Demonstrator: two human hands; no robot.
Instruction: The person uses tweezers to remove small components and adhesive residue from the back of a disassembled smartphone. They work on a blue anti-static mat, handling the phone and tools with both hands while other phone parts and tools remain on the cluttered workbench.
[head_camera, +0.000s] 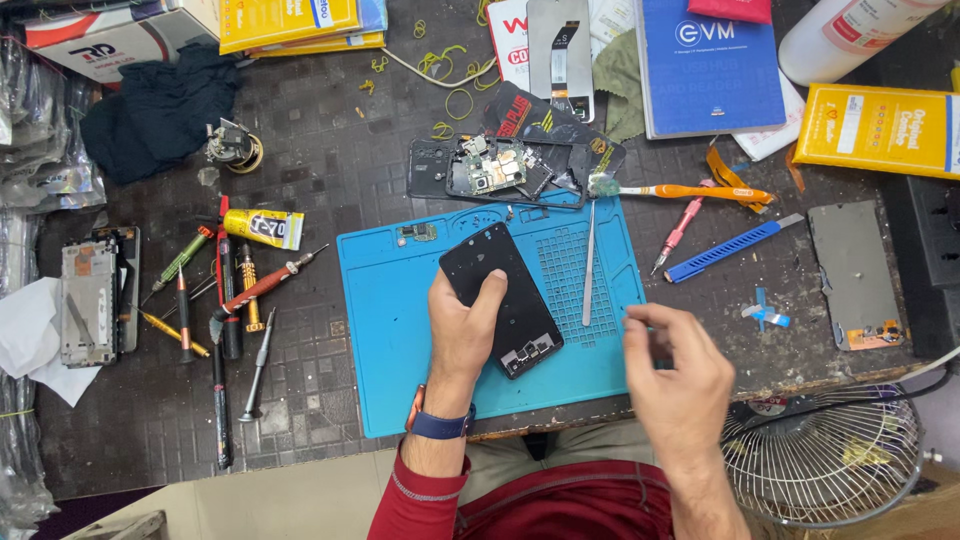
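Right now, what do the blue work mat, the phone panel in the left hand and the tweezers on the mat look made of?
Blue mat: likely silicone or rubber, matte, with moulded grid and trays. Phone panel, held by the left hand: glossy black, glass or plastic; can't tell which. Tweezers: bare metal, thin, silvery sheen.

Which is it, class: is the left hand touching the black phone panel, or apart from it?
Touching. The head view shows the left hand wrapped round the black phone panel, thumb across its face, above the blue mat.
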